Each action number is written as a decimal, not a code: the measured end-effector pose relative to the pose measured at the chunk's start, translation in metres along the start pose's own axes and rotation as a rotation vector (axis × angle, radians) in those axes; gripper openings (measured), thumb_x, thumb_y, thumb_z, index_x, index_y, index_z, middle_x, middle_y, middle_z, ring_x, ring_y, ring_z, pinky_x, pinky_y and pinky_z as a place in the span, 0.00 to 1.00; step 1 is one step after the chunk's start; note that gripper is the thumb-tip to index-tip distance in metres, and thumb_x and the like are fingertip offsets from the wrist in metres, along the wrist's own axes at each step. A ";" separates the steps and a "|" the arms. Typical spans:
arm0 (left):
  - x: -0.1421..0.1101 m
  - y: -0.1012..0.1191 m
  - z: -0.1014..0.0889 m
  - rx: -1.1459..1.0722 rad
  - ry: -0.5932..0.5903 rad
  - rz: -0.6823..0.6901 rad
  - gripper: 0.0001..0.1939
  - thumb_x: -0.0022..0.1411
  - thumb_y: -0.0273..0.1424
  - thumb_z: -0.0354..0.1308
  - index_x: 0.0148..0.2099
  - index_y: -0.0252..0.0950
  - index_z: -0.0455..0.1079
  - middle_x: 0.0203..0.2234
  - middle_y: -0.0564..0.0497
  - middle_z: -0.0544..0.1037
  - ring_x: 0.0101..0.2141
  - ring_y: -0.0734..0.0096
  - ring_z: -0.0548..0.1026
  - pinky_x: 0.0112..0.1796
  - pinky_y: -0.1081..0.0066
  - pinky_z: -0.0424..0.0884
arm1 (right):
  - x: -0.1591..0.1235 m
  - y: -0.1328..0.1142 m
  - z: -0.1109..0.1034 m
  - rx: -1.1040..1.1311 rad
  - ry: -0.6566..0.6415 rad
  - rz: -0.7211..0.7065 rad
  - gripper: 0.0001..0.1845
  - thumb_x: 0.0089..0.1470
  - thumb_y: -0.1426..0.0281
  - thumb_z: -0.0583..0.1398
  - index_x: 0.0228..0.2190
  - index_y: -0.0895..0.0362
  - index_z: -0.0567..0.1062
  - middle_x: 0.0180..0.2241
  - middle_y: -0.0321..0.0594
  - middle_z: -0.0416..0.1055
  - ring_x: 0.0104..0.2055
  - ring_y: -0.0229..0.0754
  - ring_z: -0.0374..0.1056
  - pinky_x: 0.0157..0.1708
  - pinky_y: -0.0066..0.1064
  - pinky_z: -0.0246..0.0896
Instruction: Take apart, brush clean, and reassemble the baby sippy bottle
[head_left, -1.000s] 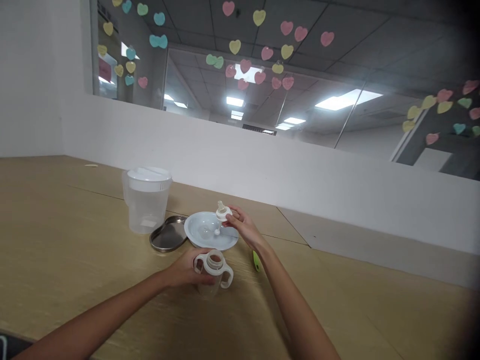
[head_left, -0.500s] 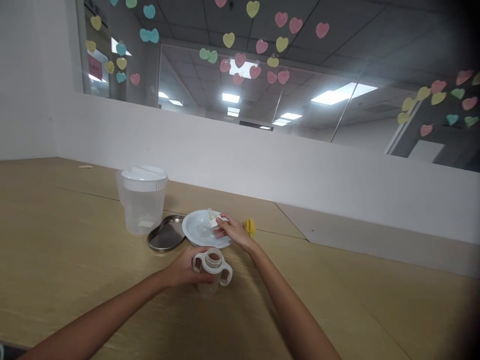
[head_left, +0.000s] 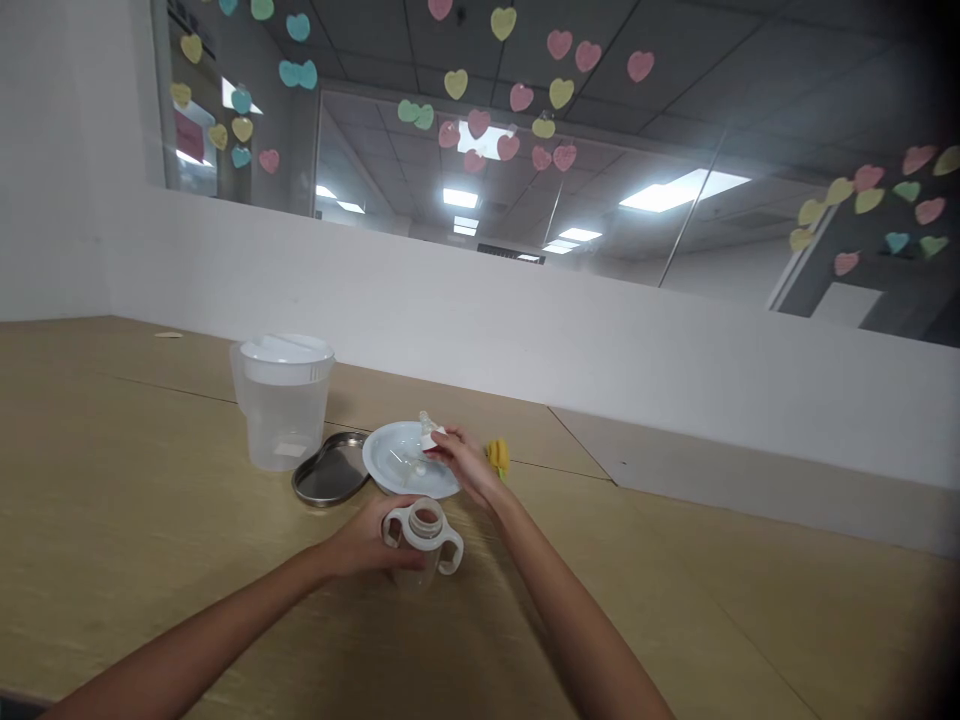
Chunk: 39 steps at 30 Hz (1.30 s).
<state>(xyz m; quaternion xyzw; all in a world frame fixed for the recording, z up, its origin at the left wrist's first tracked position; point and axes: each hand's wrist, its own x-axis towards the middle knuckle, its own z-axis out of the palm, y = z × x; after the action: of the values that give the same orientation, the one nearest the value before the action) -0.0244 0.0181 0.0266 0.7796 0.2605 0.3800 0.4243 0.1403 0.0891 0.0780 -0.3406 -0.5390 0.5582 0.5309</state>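
Observation:
My left hand (head_left: pixel 382 540) is wrapped round a clear baby bottle (head_left: pixel 426 520) with a white two-handled holder about its neck. The bottle's mouth is uncovered and faces up. Above the right side of a white bowl (head_left: pixel 382 450), my right hand (head_left: pixel 461 462) pinches a bottle nipple with a white collar (head_left: pixel 430 436), its clear tip pointing up. Some small clear and white pieces, too small to make out, lie in the bowl.
A lidded clear plastic pitcher (head_left: pixel 283 410) stands left of the bowl. A kidney-shaped metal tray (head_left: pixel 331 478) lies between them. Something yellow (head_left: pixel 497 455) is behind my right hand. A white wall (head_left: pixel 450 310) with a window closes off the back of the table.
My right hand has lifted the nipple slightly, and it now stands more upright above the bowl. My left hand still holds the bottle in about the same place.

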 end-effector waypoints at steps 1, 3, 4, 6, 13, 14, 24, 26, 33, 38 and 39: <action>0.000 0.000 0.000 -0.004 -0.001 0.001 0.30 0.44 0.37 0.67 0.50 0.34 0.67 0.42 0.47 0.75 0.41 0.62 0.72 0.43 0.66 0.67 | -0.001 -0.003 0.001 0.049 0.018 -0.028 0.18 0.35 0.67 0.67 0.30 0.55 0.67 0.28 0.31 0.67 0.32 0.35 0.67 0.38 0.30 0.64; 0.000 0.001 0.000 -0.010 -0.001 0.005 0.30 0.43 0.37 0.68 0.50 0.34 0.67 0.41 0.47 0.76 0.41 0.62 0.72 0.43 0.66 0.67 | -0.003 -0.008 0.002 0.072 0.041 -0.065 0.22 0.32 0.70 0.67 0.33 0.54 0.68 0.28 0.30 0.65 0.32 0.35 0.66 0.40 0.33 0.65; 0.000 0.001 0.000 -0.015 -0.002 0.006 0.30 0.44 0.36 0.68 0.50 0.34 0.67 0.41 0.47 0.76 0.41 0.62 0.72 0.43 0.66 0.67 | -0.003 -0.009 0.002 0.046 0.037 -0.069 0.22 0.32 0.70 0.67 0.34 0.55 0.69 0.28 0.30 0.65 0.32 0.35 0.65 0.41 0.33 0.65; 0.000 0.001 0.000 -0.028 -0.007 0.002 0.31 0.43 0.36 0.68 0.50 0.34 0.67 0.42 0.47 0.76 0.41 0.62 0.72 0.44 0.65 0.67 | -0.005 -0.011 0.000 -0.064 0.013 -0.059 0.21 0.33 0.67 0.68 0.33 0.56 0.71 0.31 0.33 0.66 0.34 0.35 0.65 0.41 0.32 0.64; 0.000 0.000 0.000 -0.019 0.000 -0.021 0.33 0.43 0.36 0.68 0.51 0.34 0.66 0.43 0.46 0.75 0.42 0.61 0.72 0.44 0.64 0.67 | -0.003 -0.005 -0.006 -0.444 -0.053 -0.107 0.21 0.35 0.57 0.66 0.29 0.56 0.69 0.28 0.34 0.68 0.31 0.38 0.65 0.32 0.28 0.60; 0.000 0.000 0.000 -0.019 0.002 -0.021 0.33 0.43 0.36 0.68 0.52 0.34 0.66 0.43 0.46 0.75 0.43 0.61 0.72 0.44 0.64 0.67 | -0.003 -0.003 -0.005 -0.471 -0.053 -0.137 0.21 0.35 0.57 0.66 0.28 0.56 0.68 0.27 0.34 0.67 0.31 0.38 0.65 0.32 0.28 0.60; -0.002 0.007 0.000 -0.005 -0.008 -0.003 0.30 0.44 0.37 0.67 0.50 0.34 0.67 0.42 0.47 0.75 0.41 0.62 0.71 0.44 0.65 0.67 | -0.004 0.001 -0.011 -1.038 0.066 -0.337 0.16 0.42 0.64 0.63 0.30 0.56 0.63 0.30 0.35 0.64 0.33 0.40 0.61 0.35 0.30 0.56; -0.002 0.007 -0.001 0.000 -0.007 0.002 0.30 0.44 0.37 0.67 0.50 0.34 0.67 0.42 0.46 0.75 0.42 0.61 0.71 0.44 0.65 0.66 | -0.006 0.001 -0.012 -1.143 0.039 -0.391 0.14 0.43 0.67 0.62 0.31 0.56 0.62 0.33 0.38 0.64 0.37 0.41 0.61 0.38 0.31 0.56; -0.001 0.007 0.000 -0.016 -0.014 -0.009 0.29 0.44 0.37 0.68 0.49 0.33 0.68 0.41 0.46 0.75 0.41 0.62 0.71 0.43 0.66 0.67 | -0.012 -0.001 -0.013 -1.401 -0.097 -0.430 0.19 0.47 0.82 0.53 0.42 0.56 0.64 0.44 0.42 0.60 0.45 0.41 0.60 0.45 0.31 0.54; 0.000 0.007 -0.001 -0.015 -0.017 0.010 0.29 0.44 0.38 0.67 0.49 0.34 0.68 0.43 0.46 0.75 0.42 0.62 0.71 0.44 0.66 0.66 | -0.010 0.002 -0.017 -1.536 -0.207 -0.355 0.33 0.47 0.86 0.50 0.53 0.51 0.62 0.50 0.46 0.57 0.51 0.43 0.59 0.47 0.31 0.52; 0.000 0.007 -0.001 -0.013 -0.017 0.010 0.29 0.44 0.38 0.67 0.49 0.34 0.68 0.43 0.46 0.75 0.42 0.62 0.71 0.44 0.66 0.66 | -0.010 0.002 -0.019 -1.541 -0.219 -0.357 0.35 0.47 0.86 0.50 0.55 0.51 0.60 0.51 0.46 0.58 0.51 0.43 0.59 0.48 0.31 0.52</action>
<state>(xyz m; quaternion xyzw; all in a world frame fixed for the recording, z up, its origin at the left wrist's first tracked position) -0.0244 0.0148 0.0331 0.7811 0.2505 0.3772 0.4299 0.1594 0.0845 0.0704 -0.4634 -0.8687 -0.0347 0.1716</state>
